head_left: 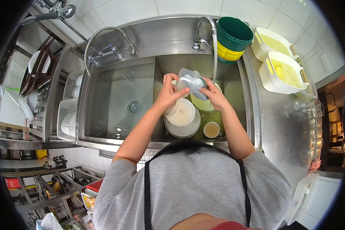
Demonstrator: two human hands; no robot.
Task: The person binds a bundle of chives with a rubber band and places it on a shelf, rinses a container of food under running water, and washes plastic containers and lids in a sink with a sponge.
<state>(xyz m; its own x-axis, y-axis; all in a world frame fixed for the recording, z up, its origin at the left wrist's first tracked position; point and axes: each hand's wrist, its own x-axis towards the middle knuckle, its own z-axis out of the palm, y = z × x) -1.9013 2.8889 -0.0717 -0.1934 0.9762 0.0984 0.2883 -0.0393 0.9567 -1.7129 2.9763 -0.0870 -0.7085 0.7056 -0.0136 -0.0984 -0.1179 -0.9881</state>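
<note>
Over the right-hand sink basin (pixel 234 111), my left hand (pixel 170 92) grips a clear plastic container (pixel 186 78) tilted on its side. My right hand (pixel 215 96) holds a grey sponge (pixel 201 94) with its fingers curled round it, pressed at the container's mouth; suds show there. Below my hands, a white tub (pixel 181 113) with cloudy liquid sits on stacked plates (pixel 191 132). A small cup (pixel 211 129) of brownish liquid stands to the right. Partly hidden behind my right hand is a pale yellowish-green dish (pixel 203 104) in the greenish water.
Water runs from the right faucet (pixel 207 23) just behind my right hand. A green bucket (pixel 234 36) stands at the back. White tubs (pixel 281 73) and several glasses (pixel 312 111) line the right counter. The left basin (pixel 117 111) holds shallow water.
</note>
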